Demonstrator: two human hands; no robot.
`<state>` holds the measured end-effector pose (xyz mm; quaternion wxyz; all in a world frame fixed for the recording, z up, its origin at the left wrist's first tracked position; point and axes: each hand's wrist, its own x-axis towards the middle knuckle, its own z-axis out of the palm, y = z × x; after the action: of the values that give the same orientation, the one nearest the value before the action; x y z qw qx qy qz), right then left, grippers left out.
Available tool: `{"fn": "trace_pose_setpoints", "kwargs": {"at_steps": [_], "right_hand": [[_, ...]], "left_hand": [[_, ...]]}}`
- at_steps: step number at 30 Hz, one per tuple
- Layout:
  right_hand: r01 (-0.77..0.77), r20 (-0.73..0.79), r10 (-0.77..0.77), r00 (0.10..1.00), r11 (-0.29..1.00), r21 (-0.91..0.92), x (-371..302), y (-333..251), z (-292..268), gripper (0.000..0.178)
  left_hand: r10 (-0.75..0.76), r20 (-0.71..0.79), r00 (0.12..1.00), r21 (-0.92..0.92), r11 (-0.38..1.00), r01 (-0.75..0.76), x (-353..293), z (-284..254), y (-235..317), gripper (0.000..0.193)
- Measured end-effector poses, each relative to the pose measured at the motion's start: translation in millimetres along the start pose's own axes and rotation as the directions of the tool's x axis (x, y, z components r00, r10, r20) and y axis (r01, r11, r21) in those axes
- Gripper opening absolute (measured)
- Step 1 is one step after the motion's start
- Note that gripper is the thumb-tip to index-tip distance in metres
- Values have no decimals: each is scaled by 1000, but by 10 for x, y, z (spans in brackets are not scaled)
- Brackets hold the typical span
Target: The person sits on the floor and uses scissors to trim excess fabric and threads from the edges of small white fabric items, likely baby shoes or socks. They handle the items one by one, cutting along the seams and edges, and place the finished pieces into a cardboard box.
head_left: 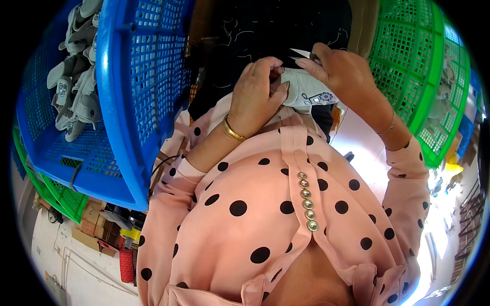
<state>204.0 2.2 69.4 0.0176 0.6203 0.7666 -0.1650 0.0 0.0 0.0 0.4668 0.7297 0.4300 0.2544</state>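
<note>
My left hand (254,97) is closed on the edge of a pale shoe upper (301,86), with thumb and fingertips pinched together. The upper has a purple flower and small dark-outlined shapes on it. My right hand (348,71) is closed around a small pair of scissors (301,52). Their pointed silver blades stick out to the left, just above the upper and near my left fingertips. The scissor handles are mostly hidden in my right palm. Below my hands, the upper lies close to my lap.
A large blue plastic basket (106,66) stands at my left, holding several similar pale shoe uppers (76,89). Green mesh baskets (434,81) stand close on my right. Dark cloth (224,46) with loose white threads lies beyond my hands. Cardboard boxes (94,237) sit at lower left.
</note>
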Motion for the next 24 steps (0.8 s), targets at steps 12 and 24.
{"fn": "trace_pose_setpoints", "kwargs": {"at_steps": [12, 24], "right_hand": [[232, 68, -223, 972, 959, -164, -57, 50, -263, 43], [453, -10, -457, 890, 884, -117, 58, 100, -251, 38]], "left_hand": [[219, -97, 971, 176, 964, -200, 104, -14, 35, 16], [381, -93, 920, 243, 904, -350, 210, 5, 5, 11]]}}
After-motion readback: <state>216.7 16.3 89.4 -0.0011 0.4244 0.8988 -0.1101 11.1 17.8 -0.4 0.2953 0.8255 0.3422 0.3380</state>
